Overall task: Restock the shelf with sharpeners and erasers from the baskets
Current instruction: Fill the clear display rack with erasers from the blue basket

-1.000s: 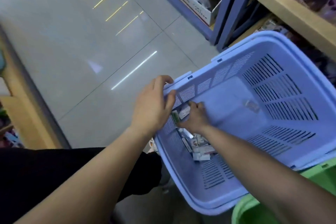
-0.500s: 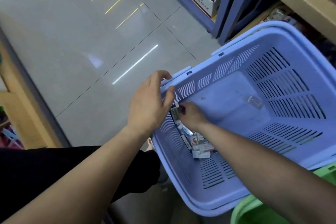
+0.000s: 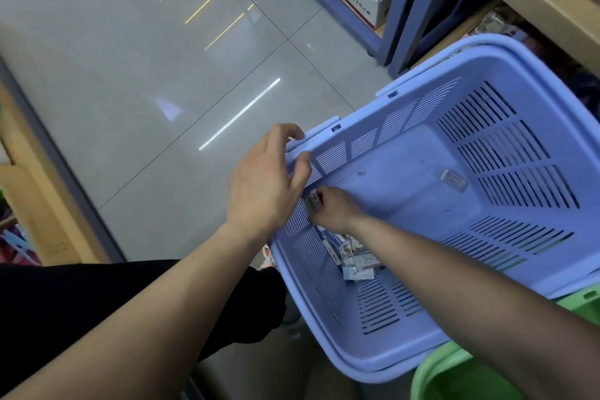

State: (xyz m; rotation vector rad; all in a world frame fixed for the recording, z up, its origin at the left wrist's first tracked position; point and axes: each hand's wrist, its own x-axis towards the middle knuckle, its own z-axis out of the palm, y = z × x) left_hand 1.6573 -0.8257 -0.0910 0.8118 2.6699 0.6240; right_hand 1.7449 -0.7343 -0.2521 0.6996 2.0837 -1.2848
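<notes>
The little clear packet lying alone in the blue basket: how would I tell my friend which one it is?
Find the blue basket beside the wooden shelf. On its floor, close to the far slotted wall, lies one small clear packet. It sits alone; the other packets are heaped in the near corner by the right hand.

The grey tiled floor (image 3: 162,75) carried it all: my blue basket (image 3: 389,357) sat tilted above the tiles, its near right corner over the rim of a green basket (image 3: 435,377), and beyond the blue basket the dark blue shelf frame (image 3: 407,3) stood on the floor. Inside the blue basket a heap of small packets (image 3: 354,256) lay in the corner closest to me. One clear-wrapped packet (image 3: 453,178) lay alone on its bottom, well apart from the heap.
</notes>
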